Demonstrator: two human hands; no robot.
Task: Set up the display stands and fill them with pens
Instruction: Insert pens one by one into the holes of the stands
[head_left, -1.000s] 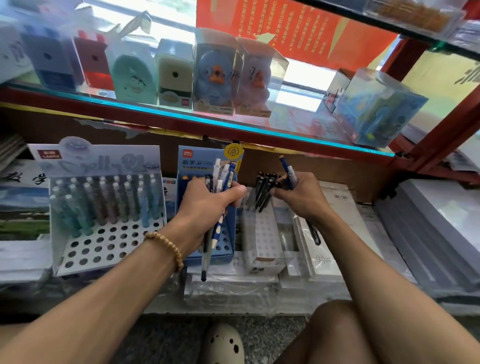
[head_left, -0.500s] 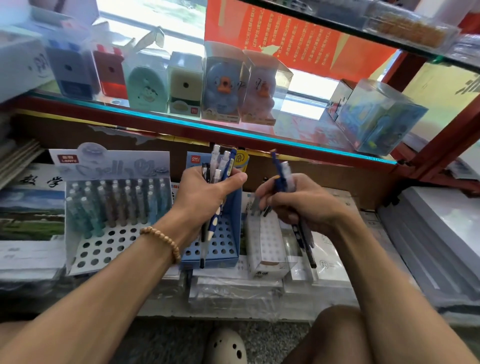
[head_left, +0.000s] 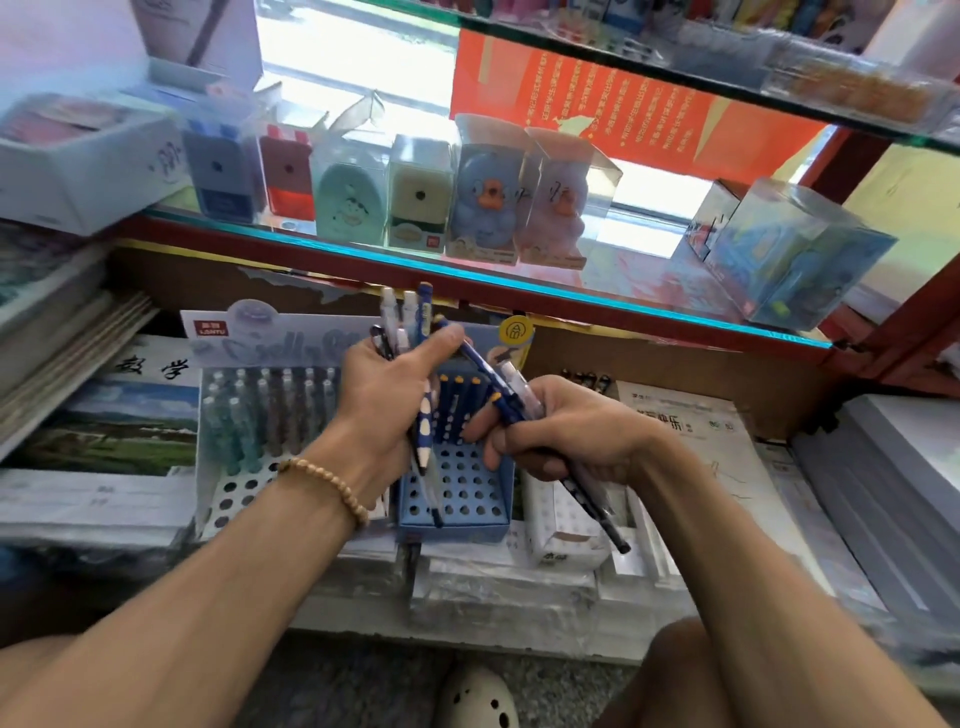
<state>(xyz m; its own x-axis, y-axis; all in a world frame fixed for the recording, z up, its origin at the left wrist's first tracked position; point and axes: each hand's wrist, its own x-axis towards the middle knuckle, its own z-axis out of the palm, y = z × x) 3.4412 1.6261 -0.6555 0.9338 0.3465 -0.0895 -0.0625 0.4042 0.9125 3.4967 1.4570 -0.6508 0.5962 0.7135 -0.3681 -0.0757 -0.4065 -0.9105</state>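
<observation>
My left hand (head_left: 384, 400) grips a bunch of blue and white pens (head_left: 410, 322), tips down, over the blue display stand (head_left: 457, 493). That stand has a grid of holes and a few pens in its back row. My right hand (head_left: 566, 431) holds two or three blue and white pens (head_left: 592, 499) slanting down to the right. The two hands nearly touch above the blue stand. To the left stands a white display stand (head_left: 234, 483) with several pastel pens in its rear rows. A small white stand (head_left: 561, 525) with black pens behind it sits to the right.
A glass shelf (head_left: 467, 280) with boxed pencil sharpeners hangs just above the stands. Stacks of books and paper lie at the left (head_left: 104, 415) and right (head_left: 883, 493). My knee (head_left: 685, 675) and a shoe (head_left: 478, 696) are below the low ledge.
My right hand has come left and down from the black pens toward my left hand, carrying its pens. The left hand's bunch has risen slightly. The camera has tilted up.
</observation>
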